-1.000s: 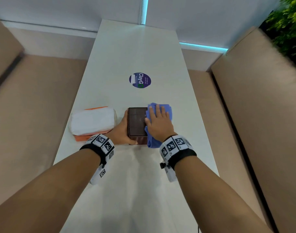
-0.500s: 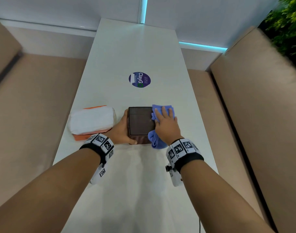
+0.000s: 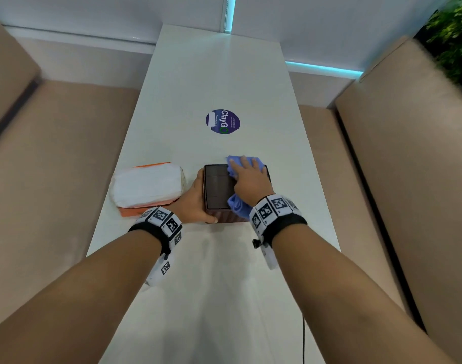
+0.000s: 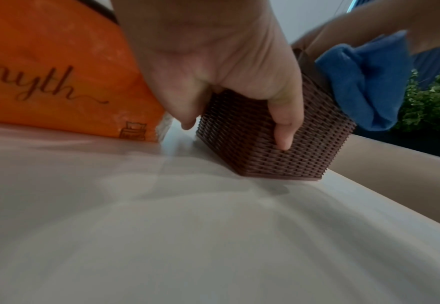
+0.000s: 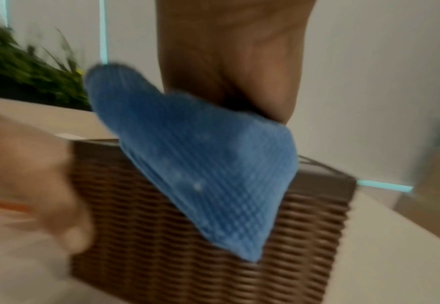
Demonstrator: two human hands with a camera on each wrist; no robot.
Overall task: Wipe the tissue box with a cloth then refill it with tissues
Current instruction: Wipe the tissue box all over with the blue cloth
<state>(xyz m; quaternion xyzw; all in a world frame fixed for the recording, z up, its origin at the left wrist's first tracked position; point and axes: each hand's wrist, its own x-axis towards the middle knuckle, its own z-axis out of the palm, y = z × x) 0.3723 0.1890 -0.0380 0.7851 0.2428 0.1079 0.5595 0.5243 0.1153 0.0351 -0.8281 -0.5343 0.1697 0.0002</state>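
Observation:
A dark brown woven tissue box [image 3: 218, 189] stands on the white table [image 3: 219, 285]. My left hand [image 3: 194, 199] grips its left side, thumb on the near face; in the left wrist view the left hand [image 4: 226, 72] wraps a corner of the tissue box [image 4: 265, 148]. My right hand [image 3: 247, 179] lies flat on a blue cloth [image 3: 237, 204], pressing it onto the box top's right part. In the right wrist view the blue cloth [image 5: 201, 164] drapes over the tissue box's [image 5: 162, 236] near edge. An orange and white tissue pack [image 3: 148, 185] lies left of the box.
A round purple sticker [image 3: 222, 121] sits farther along the table. Beige benches [image 3: 53, 166] flank the table on both sides, and a green plant [image 3: 453, 35] stands at the back right. The table's right edge [image 3: 321, 206] is close to the box.
My right hand slid the cloth toward the box's right edge, then back left and farther across the top. The left hand kept its grip on the box.

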